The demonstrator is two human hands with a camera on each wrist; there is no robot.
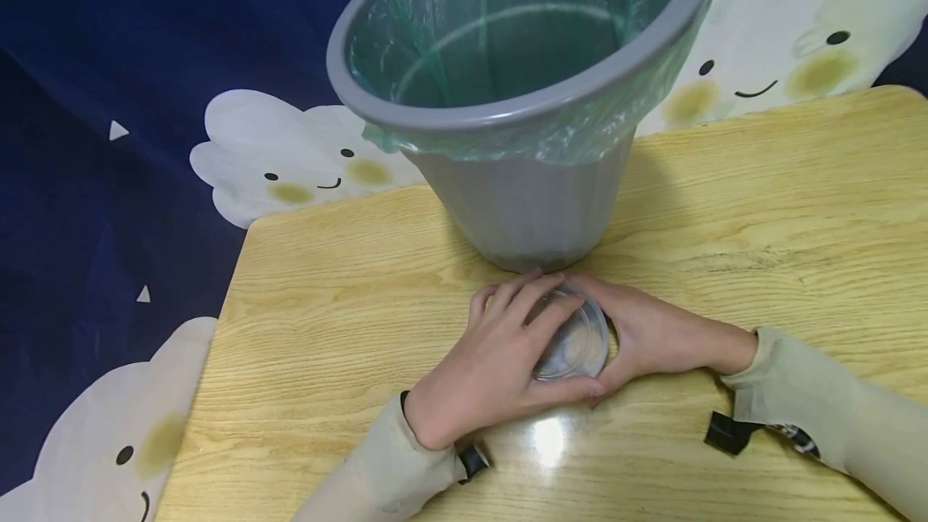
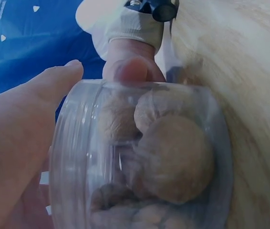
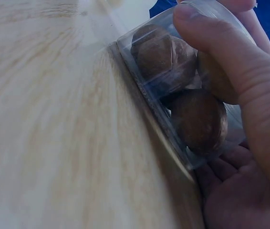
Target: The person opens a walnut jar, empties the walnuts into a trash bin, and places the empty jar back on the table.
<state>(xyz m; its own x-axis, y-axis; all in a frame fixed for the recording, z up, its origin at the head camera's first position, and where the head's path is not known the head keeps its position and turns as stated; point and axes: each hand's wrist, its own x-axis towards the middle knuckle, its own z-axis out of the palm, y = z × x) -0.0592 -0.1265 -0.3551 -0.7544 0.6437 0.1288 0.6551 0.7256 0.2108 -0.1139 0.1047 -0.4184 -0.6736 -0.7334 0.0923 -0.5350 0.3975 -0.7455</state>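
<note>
A clear round plastic jar stands on the table between both hands, close in front of the bin. Several brown round lumps lie inside it; their exact kind is hard to tell through the plastic. From above, my left hand grips the lid, fingers spread over the far rim and thumb along the near one. My right hand holds the jar's right side, its thumb lying along the wall in the right wrist view. Part of the lid is hidden under the left fingers.
A grey bin lined with a thin green bag stands on the wood-grain table, just beyond the jar. Behind the table hangs a dark blue cloth with white smiling clouds.
</note>
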